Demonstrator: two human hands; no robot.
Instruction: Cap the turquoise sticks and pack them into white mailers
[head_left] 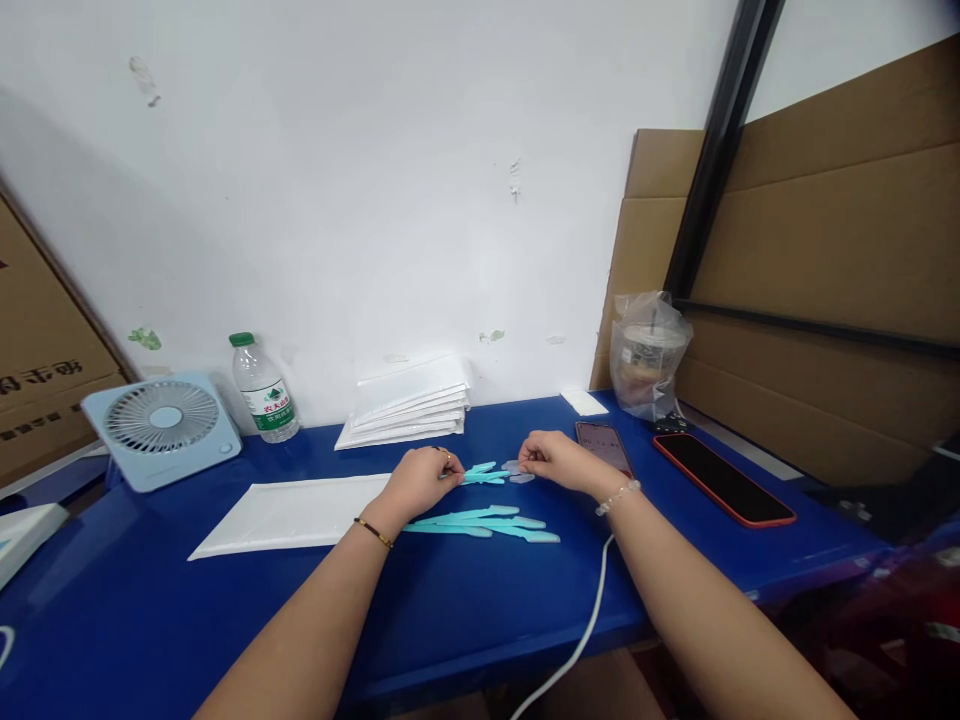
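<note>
My left hand (420, 482) is closed on the handles of a small bunch of light-blue plastic sticks (482, 474) just above the blue table (225, 620). My right hand (553, 460) pinches the pale clear tip (517, 468) at the other end of that bunch. Several more light-blue sticks (487, 523) lie flat on the table just in front of my hands. A white padded envelope (289, 513) lies flat to the left of my left wrist.
A stack of white envelopes (409, 402) leans by the wall. A water bottle (262, 390) and small blue fan (161, 428) stand at the left. Two phones (604, 445) (724, 480), a bagged drink cup (646, 355), a white cable (581, 640) and cardboard panels (825, 280) are at the right.
</note>
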